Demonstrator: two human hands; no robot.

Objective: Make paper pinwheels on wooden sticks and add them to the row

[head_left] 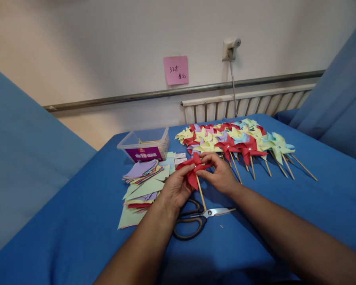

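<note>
Both hands hold a red paper pinwheel (192,177) on a wooden stick (201,194), above the blue-covered table. My left hand (178,188) is closed around its left side, the thumb near the centre. Fingers of my right hand (221,172) pinch the right-hand blade. Behind the stick's lower end lie scissors (192,225) with black handles, their blades pointing right. Left of my hands are stacks of coloured paper (144,184), in purple, green, yellow and red.
A clear plastic box (130,138) with a purple label holds wooden sticks. Many-coloured finished pinwheels (249,147) lie in rows at the back right. Small white cards (180,158) lie behind my left hand. A radiator (246,107) and a metal pipe (136,96) run along the wall.
</note>
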